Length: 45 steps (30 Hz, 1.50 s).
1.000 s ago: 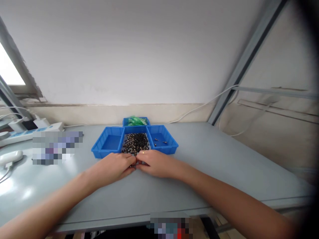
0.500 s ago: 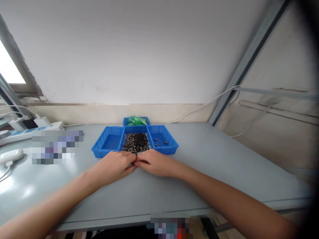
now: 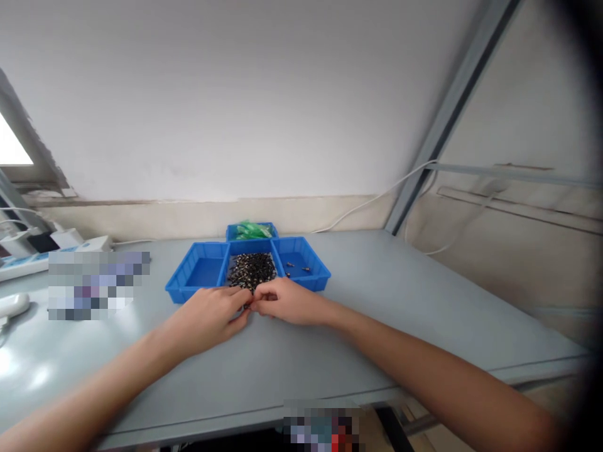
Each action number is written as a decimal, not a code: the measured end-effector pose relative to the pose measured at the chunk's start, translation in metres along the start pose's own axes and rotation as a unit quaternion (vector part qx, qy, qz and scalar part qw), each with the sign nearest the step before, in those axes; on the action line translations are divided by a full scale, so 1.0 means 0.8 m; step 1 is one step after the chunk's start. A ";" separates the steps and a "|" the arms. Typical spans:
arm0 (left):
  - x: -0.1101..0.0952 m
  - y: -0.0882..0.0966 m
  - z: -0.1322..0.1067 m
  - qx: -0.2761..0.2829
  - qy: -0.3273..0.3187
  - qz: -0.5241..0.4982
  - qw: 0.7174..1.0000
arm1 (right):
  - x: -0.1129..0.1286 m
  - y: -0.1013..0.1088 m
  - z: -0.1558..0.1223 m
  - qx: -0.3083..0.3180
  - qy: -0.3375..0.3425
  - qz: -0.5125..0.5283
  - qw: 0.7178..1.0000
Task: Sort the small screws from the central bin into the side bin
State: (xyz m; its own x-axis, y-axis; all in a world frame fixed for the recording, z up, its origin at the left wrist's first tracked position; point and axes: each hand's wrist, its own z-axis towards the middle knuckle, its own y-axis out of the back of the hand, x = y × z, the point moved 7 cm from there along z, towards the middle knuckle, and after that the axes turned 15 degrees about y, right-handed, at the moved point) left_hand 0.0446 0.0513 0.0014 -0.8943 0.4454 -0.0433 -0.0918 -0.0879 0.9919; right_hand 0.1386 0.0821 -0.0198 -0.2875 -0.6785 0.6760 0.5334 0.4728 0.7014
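My left hand (image 3: 211,314) and my right hand (image 3: 287,302) meet fingertip to fingertip on the grey table, just in front of the middle blue tray (image 3: 251,271). That tray is heaped with several small dark metal parts. Both hands are curled in a pinch around something tiny at the point where they touch; I cannot make out what it is. The left blue tray (image 3: 195,274) looks bare inside. The right blue tray (image 3: 301,269) holds a few small dark parts.
A fourth blue tray with green pieces (image 3: 252,230) stands behind the middle one. A white power strip (image 3: 51,251) and a white device (image 3: 12,304) lie at the far left. A white cable (image 3: 377,198) runs along the wall by a slanted metal beam (image 3: 438,132).
The camera has shifted a little, so everything sits slightly further left and lower. My hands stay pinched together at the tray's front edge, moved slightly towards it.
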 end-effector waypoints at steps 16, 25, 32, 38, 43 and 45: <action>-0.003 0.002 -0.002 0.016 -0.025 -0.002 1.000 | 0.011 0.003 -0.002 0.000 0.013 -0.058 0.998; 0.000 0.004 -0.002 0.018 -0.020 -0.004 1.000 | 0.012 0.005 -0.002 -0.001 0.010 -0.067 0.998; -0.003 0.009 -0.002 0.027 -0.020 -0.002 0.999 | 0.015 0.004 -0.003 0.007 0.025 -0.075 0.997; -0.003 0.008 -0.004 0.031 -0.025 -0.009 0.999 | 0.012 0.003 -0.002 0.006 0.020 -0.074 0.997; -0.003 0.007 -0.003 0.021 -0.033 -0.010 0.999 | 0.014 0.001 -0.001 0.015 0.030 -0.086 0.996; -0.003 0.006 -0.003 0.022 -0.035 -0.008 0.999 | 0.013 0.000 -0.001 0.023 0.032 -0.092 0.995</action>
State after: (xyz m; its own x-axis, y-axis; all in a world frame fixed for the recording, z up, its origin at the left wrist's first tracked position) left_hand 0.0455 0.0478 0.0063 -0.8598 0.5079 -0.0524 -0.0853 -0.0416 0.9955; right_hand 0.1359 0.0744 -0.0129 -0.3239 -0.7897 0.5211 0.4397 0.3620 0.8219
